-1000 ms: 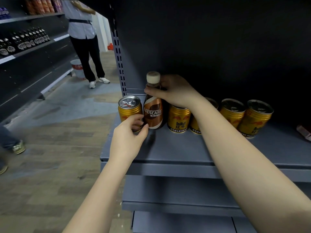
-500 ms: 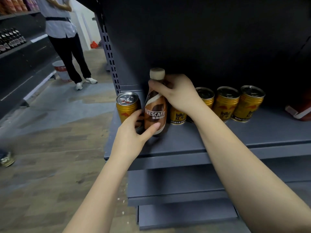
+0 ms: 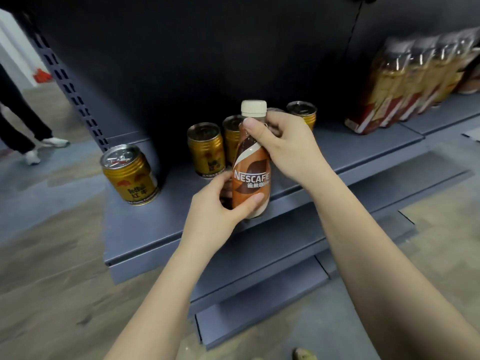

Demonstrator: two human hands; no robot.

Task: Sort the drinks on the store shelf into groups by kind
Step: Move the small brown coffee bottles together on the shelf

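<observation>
Head view puts both my hands on one Nescafé bottle (image 3: pixel 251 175) at the centre of the frame. My right hand (image 3: pixel 287 146) wraps the shoulder just under the cream cap (image 3: pixel 253 107), thumb across the front and fingers curled behind. My left hand (image 3: pixel 217 206) grips the lower body, its thumb lying across the bottom of the label, fingers hidden behind the bottle. Both forearms reach up from the bottom edge, the right one from the lower right corner. I hold the bottle upright over the front part of the grey shelf (image 3: pixel 145 224); I cannot tell whether its base touches the board.

One gold can (image 3: pixel 130 175) stands alone at centre left, near the shelf's left end and well apart from the others. A second gold can (image 3: pixel 207 149) stands just left of the bottle, and more cans (image 3: pixel 302 113) sit behind my right hand, partly covered. At the upper right, a row of clear-wrapped packs (image 3: pixel 405 81) leans along the next shelf section. Behind everything is a dark back panel. Lower grey shelves step out beneath, over a wood-look floor. At the left edge, a person's dark trouser legs and white shoes (image 3: pixel 32 157) show in the aisle.
</observation>
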